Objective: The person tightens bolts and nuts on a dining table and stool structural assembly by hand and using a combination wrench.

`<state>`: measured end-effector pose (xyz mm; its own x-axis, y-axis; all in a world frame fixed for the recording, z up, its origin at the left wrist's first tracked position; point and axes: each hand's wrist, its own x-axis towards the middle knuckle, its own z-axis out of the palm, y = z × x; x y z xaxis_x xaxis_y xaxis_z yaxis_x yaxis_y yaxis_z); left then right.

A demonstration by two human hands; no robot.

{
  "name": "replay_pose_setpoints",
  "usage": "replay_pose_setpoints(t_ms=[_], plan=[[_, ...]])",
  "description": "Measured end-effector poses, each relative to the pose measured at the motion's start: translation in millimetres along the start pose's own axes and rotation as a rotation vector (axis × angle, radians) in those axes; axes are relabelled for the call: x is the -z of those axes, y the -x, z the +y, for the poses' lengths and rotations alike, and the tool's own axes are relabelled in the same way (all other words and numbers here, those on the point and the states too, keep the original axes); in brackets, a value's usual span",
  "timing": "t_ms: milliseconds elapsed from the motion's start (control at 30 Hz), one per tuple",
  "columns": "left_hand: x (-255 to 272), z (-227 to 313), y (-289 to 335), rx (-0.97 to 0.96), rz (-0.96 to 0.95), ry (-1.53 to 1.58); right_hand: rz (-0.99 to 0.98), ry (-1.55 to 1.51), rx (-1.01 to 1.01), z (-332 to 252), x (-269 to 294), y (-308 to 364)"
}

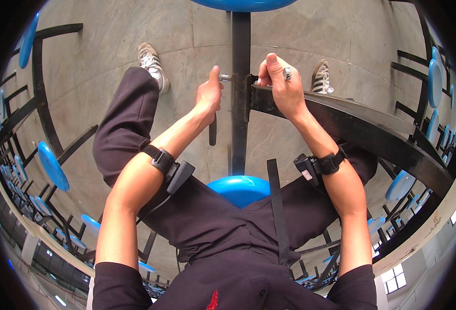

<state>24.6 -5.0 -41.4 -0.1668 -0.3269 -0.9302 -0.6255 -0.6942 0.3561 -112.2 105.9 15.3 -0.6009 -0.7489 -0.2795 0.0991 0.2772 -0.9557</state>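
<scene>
Sitting astride a blue stool seat, the person is closing the left hand around a dark-handled tool, its head meeting a bolt at the black upright bar. Right hand is pinching a small metal piece above the black crossbeam. Bare concrete floor is lying open beyond; more stool frames are crowding both sides.

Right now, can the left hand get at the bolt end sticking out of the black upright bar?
Probably yes: the left hand already has its tool head on the bolt end beside the black upright bar, with nothing between them.
</scene>
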Motion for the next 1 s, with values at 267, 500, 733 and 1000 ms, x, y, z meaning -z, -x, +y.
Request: replay_pose_setpoints(t_ms=[267, 500, 733, 1000], plan=[[2.5, -13.2, -15.0, -0.401, 0.157, -0.371, -0.012, -0.001, 0.022, -1.8, -2.7, -4.2], [-3.8, -10.1, -5.9, -0.144, 0.038, -0.145, -0.013, 0.006, 0.046, -2.1, -6.3, -6.2], [-5.9, 0.7, 7.9, -0.062, -0.002, -0.143, -0.032, 0.032, 0.057, 3.5, -7.0, -7.2], [-2.8, 7.3, 7.0, 0.059, -0.071, -0.178, -0.078, 0.102, 0.04, 8.6, -6.8, -3.6]])
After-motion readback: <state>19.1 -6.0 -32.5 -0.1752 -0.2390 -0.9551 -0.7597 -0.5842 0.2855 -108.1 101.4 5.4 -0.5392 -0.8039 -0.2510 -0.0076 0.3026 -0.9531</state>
